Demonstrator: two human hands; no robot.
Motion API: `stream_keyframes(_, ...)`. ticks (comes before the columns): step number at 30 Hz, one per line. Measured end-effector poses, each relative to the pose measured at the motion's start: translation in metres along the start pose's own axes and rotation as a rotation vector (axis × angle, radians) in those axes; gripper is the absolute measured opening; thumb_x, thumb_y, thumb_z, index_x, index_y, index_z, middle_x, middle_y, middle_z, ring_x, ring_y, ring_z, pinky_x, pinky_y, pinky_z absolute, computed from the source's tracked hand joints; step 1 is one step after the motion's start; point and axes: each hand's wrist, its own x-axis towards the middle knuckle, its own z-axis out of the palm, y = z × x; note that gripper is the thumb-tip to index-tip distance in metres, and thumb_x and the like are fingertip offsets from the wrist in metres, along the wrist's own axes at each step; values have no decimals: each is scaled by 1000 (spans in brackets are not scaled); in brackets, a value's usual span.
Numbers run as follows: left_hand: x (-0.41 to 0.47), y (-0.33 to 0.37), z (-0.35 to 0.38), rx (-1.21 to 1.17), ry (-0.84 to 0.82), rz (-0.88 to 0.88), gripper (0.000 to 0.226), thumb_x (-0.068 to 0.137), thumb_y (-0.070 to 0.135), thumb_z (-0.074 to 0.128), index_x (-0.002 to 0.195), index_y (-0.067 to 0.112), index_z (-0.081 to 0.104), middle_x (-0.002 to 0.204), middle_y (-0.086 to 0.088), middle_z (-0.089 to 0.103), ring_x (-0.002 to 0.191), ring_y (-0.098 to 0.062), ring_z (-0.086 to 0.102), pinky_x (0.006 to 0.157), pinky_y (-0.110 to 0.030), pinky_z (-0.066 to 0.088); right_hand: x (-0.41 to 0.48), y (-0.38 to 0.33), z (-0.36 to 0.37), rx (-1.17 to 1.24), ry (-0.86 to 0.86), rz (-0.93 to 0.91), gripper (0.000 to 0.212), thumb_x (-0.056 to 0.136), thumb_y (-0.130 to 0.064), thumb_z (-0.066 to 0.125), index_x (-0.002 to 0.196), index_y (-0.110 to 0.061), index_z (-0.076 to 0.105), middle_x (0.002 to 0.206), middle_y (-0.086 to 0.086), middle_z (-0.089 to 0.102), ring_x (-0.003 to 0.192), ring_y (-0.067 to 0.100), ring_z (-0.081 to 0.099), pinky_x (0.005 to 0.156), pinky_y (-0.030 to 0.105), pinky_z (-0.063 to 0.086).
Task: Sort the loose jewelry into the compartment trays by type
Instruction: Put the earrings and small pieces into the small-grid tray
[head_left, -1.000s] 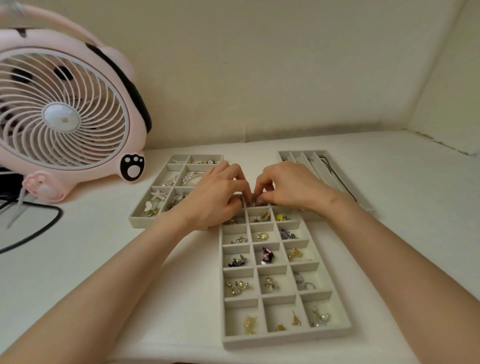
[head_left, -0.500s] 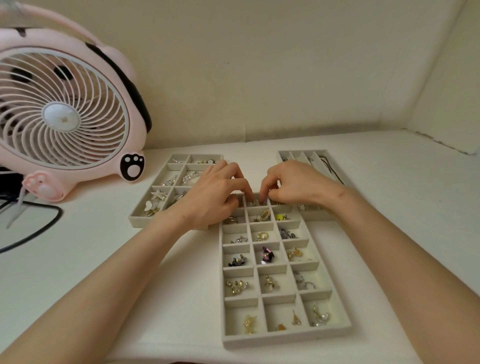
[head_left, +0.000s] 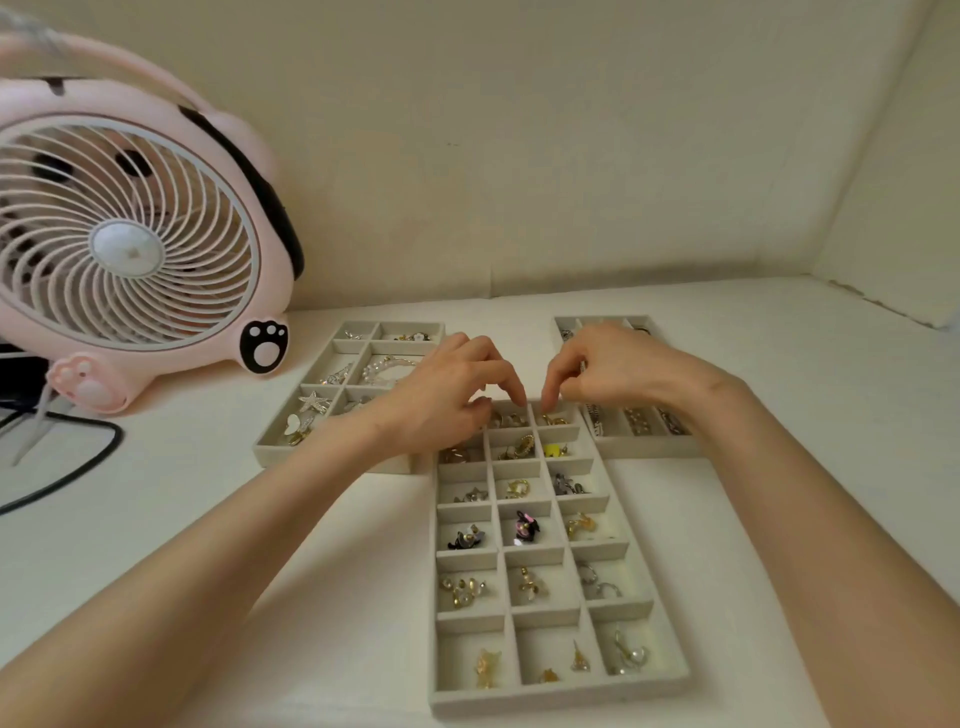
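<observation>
Mid-sorting: left hand (head_left: 447, 400) and right hand (head_left: 618, 371) dip curled fingers (head_left: 511, 387) into the far row of the compartment tray (head_left: 561, 699), at the gold pieces (head_left: 553, 419) (whether either pinches one, I cannot tell). Next wants a fine pinch.

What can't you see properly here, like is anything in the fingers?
All in the head view:
- Whether the left hand or right hand pinches a piece: the curled fingers cover that spot in the middle tray.
- Left tray: its near right part is hidden under the left hand.
- Right tray: its far compartments are hidden behind the right hand.
- Fan: cut off by the left edge.
</observation>
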Motion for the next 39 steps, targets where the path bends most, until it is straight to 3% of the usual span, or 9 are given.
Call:
stream_keyframes(3, 7, 4, -1, 34, -30, -13, 45, 82, -3, 44, 110, 27, 64, 107, 3, 48, 98, -14, 35, 83, -25, 27, 1, -1, 1, 21, -28, 18, 28, 83, -14, 55, 79, -33, 75, 61, -26, 56, 60, -7, 50, 59, 19, 36)
stream_keyframes(6, 16, 8, 2, 58, -47, -25, 55, 76, -9, 39, 108, 27, 65, 109, 1, 49, 96, -14, 32, 85, -30, 29, 2, -5, 1, -26, -64, 29, 25, 83, -16, 57, 80, -34, 74, 78, -19, 62, 74, 3, 54, 64, 21, 42)
stream_keyframes(8, 20, 11, 7, 60, -46, -51, 57, 74, -11, 38, 107, 27, 66, 111, -1, 48, 98, -14, 31, 88, -32, 30, 4, -6, 1, -81, -71, 40, 24, 81, -16, 56, 78, -33, 74, 75, -14, 61, 69, 6, 51, 58, 22, 37)
stream_keyframes(14, 16, 3, 19, -51, 160, -121, 51, 77, -14, 38, 104, 20, 65, 109, 0, 48, 98, -16, 34, 86, -26, 28, 5, -3, 6, -308, 8, -8, 9, 82, -28, 67, 88, -31, 72, 68, -16, 51, 61, 1, 43, 53, 20, 29)
stream_keyframes(21, 12, -1, 17, -49, 310, -87, 51, 72, -16, 38, 93, 19, 67, 104, 0, 52, 97, -18, 38, 85, -29, 33, 8, -4, 19, -491, 94, 6, 10, 84, -26, 67, 94, -25, 71, 98, -1, 68, 92, 20, 63, 66, 27, 37)
stream_keyframes(25, 12, 1, 17, -31, 321, -57, 50, 71, -17, 38, 92, 18, 68, 104, 0, 53, 96, -18, 38, 84, -29, 32, 9, -3, 18, -419, 53, 19, 6, 82, -24, 69, 88, -26, 69, 96, -5, 68, 93, 17, 61, 68, 27, 37)
stream_keyframes(30, 11, 3, 19, -12, 284, -43, 49, 72, -14, 39, 92, 20, 68, 107, 0, 53, 97, -19, 38, 84, -31, 33, 2, 0, 14, -278, 127, 29, 14, 78, -24, 73, 73, -28, 60, 68, -14, 52, 75, 9, 49, 56, 23, 30)
stream_keyframes(35, 10, 4, 20, -3, 269, -24, 48, 73, -13, 40, 91, 20, 68, 107, -1, 53, 97, -18, 38, 86, -36, 36, 0, -1, 20, -331, 199, -1, 27, 80, -18, 68, 62, -29, 50, 74, -12, 55, 80, 12, 55, 65, 25, 34)
stream_keyframes(39, 10, 4, 19, -5, 263, -18, 48, 72, -14, 39, 91, 20, 68, 108, 0, 53, 98, -17, 38, 87, -37, 36, -3, -3, 16, -340, 158, -26, 16, 78, -19, 70, 68, -29, 63, 70, -12, 56, 76, 10, 52, 58, 24, 31)
